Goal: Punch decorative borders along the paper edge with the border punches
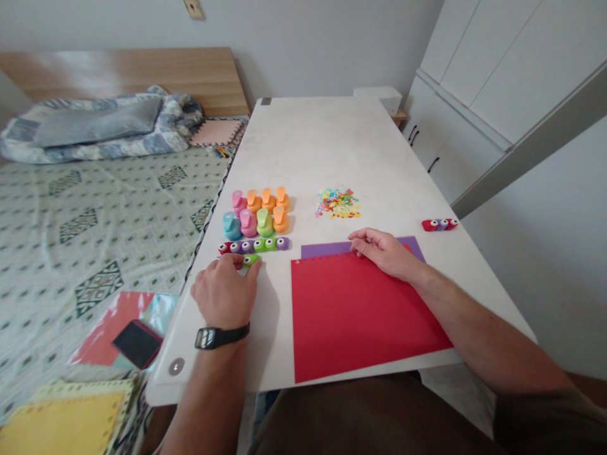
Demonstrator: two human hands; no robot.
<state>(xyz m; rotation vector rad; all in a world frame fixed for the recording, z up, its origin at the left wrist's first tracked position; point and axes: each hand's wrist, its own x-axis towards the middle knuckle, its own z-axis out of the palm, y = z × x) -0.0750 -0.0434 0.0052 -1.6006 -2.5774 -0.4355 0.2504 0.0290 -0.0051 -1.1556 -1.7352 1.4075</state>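
My left hand point(225, 287), wearing a black watch, is closed at the near end of the punches, thumb and fingers around a small green craft punch point(250, 260). Part of what lies under its fingers is hidden. My right hand point(382, 251) rests on the top edge of a red paper sheet point(365, 316), fingers loosely curved and thumb apart, gripping nothing. Small punched holes run along the red sheet's top edge. Beneath it, a purple sheet point(317, 250) sticks out at the top. Beyond my left hand stands a row of small craft punches point(258, 245).
Larger punches point(247, 221) stand in two rows behind the small ones. A pile of colourful paper cut-outs point(339, 203) lies mid-table. Several small punches point(440, 225) sit at the right edge. Left of the table, a bed holds a phone point(137, 343) and yellow sheets point(66, 420).
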